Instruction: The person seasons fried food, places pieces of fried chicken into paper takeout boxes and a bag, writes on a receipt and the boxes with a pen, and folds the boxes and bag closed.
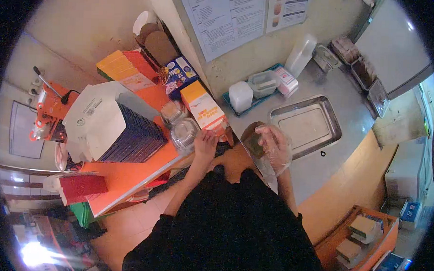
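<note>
My left hand point(206, 143) is bare and reaches the lower end of an orange-and-white printed carton point(202, 107). Its fingers extend against the carton's corner. Clear plastic domed containers point(183, 133) sit just left of that hand. A loose transparent plastic glove covers my right hand point(275, 148), which is over the near edge of the steel counter point(316, 173). Its fingers are curled in toward the thumb; what they hold, if anything, is hidden. Below and left of these fingers lies a dark greenish-brown flat patch point(252, 136), too unclear to name.
A tall stack of folded boxes point(126, 127) stands on the orange counter point(124, 180). A rectangular steel basin point(340, 125) is set in the steel counter. Behind it, a teal tray point(245, 111) holds plastic tubs. Dark trays point(362, 72) line the far end.
</note>
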Tool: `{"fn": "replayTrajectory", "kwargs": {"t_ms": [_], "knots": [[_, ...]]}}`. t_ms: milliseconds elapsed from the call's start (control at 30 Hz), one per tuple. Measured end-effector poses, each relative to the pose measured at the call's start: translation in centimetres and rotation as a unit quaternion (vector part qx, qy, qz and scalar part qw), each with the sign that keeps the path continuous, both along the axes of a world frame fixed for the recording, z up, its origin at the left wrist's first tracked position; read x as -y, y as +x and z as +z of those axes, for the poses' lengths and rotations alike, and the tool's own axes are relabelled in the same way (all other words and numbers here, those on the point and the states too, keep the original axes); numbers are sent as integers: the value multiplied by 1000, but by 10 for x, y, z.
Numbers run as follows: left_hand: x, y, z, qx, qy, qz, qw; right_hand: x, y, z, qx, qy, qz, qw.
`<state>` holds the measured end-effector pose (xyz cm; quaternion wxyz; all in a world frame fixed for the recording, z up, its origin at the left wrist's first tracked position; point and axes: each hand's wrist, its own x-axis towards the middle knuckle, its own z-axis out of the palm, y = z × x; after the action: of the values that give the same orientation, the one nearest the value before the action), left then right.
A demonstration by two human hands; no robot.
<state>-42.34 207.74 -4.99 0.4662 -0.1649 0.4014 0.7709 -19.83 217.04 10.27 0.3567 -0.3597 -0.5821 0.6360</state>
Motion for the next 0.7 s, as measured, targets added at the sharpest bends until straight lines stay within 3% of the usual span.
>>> {"fn": "replayTrajectory", "kwargs": {"t_ms": [133,200,300,400,433,500,533,567,600,667,700], "knots": [[-27,-17,10,-33,15,-13,999,-4,1,-12,-20,-39,-9,999],[-41,-30,1,-29,114,-16,993,-4,2,-11,-11,-46,-8,999],[-48,-44,-9,-60,61,-46,995,0,5,-6,-14,-53,-6,998],[-51,-46,-12,-65,91,-64,992,6,21,-15,55,13,29,998],[-49,-48,-11,-62,90,-68,992,12,30,-24,129,55,39,989],[-44,-49,2,-200,93,-154,963,23,44,-40,204,92,44,974],[-43,-48,10,-244,95,-183,948,27,50,-47,303,94,51,947],[-44,-45,26,-142,105,-131,976,30,53,-49,398,95,58,911],[-48,-44,38,-38,113,-78,990,33,52,-45,399,93,50,911],[-39,-41,43,-19,69,-59,996,39,44,-36,514,52,25,856],[-31,-48,29,-15,149,-92,984,38,40,-44,514,47,14,856]]}}
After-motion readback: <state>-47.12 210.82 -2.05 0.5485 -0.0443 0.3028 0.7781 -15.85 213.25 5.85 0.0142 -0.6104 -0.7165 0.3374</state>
